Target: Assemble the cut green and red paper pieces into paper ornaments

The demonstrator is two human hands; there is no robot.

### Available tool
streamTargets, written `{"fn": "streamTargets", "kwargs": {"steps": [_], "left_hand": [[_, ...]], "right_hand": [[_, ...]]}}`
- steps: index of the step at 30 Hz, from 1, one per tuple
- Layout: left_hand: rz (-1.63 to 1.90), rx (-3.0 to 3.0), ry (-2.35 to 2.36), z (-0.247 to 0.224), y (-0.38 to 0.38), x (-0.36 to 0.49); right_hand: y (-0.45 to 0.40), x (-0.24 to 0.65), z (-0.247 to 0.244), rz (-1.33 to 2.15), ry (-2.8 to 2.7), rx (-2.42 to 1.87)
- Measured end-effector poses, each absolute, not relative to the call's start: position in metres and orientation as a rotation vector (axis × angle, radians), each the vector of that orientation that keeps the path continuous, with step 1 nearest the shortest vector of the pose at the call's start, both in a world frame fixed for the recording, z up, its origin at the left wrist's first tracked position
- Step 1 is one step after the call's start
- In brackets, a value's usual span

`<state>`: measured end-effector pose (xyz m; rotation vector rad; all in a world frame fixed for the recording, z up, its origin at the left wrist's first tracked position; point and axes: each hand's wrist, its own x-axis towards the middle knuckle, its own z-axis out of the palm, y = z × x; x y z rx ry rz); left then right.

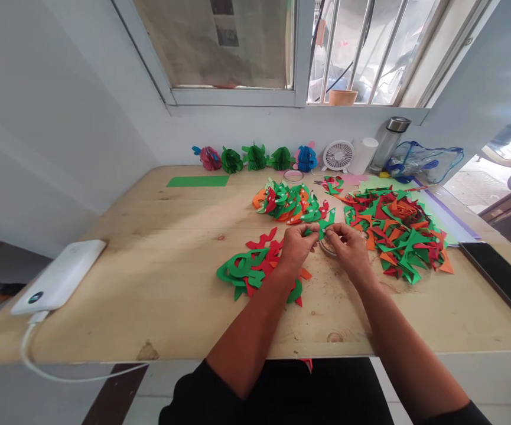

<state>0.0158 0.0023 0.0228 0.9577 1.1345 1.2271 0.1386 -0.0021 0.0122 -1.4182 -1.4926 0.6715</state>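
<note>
My left hand [298, 245] and my right hand [347, 243] meet over the middle of the wooden table. Between them is a small green paper piece [325, 223], pinched by the fingers of both hands. A roll of tape [327, 248] lies under my right hand, partly hidden by it. Beside and partly beneath my left forearm are red and green paper cut-outs [249, 265]. Just behind my hands sits a pile of green, red and orange shapes with small white patches [288, 202]. To the right spreads a large heap of paper scraps [397, 227].
Several folded paper figures [254, 157] line the wall, near a green strip [197, 181]. A small fan [338, 156], a bottle [389, 144] and a clear pouch [426, 161] stand at the back right. A phone [501, 277] lies right, a power bank [60, 276] left.
</note>
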Motion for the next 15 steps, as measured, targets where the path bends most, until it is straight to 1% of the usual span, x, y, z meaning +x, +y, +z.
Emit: {"fn": "streamTargets", "kwargs": {"steps": [10,15], "left_hand": [[1.160,1.082,1.198,0.0153,0.0075,0.0142],[1.144,1.177,1.219,0.0186,0.0050,0.0123]], "right_hand": [[-0.0011,0.1400,0.0093,0.528,-1.657,-1.459],[-0.0008,0.1403,0.0068,0.357,-1.725,-1.487]]}}
